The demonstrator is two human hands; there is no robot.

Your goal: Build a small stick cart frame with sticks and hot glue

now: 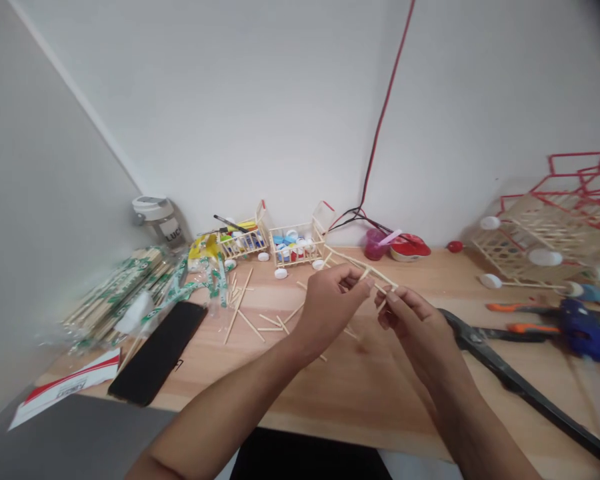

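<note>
Over wooden table (360,393), our left hand (330,310) and right hand (415,327) hold thin stick frame (363,267), fingers (391,298) pinched on it from both sides. Farther on, stick crate (296,247) holds bottle caps (291,243); second crate (243,241) holds colored bits, too small to tell.

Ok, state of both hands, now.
Left hand: closed, pinching wooden sticks.
Right hand: closed, pinching the same sticks.

Bright, even indoor light; faint soft shadow on the counter (360,400) beneath the right hand (417,327); wide-angle bowing, blur toward left and right edges.
</note>
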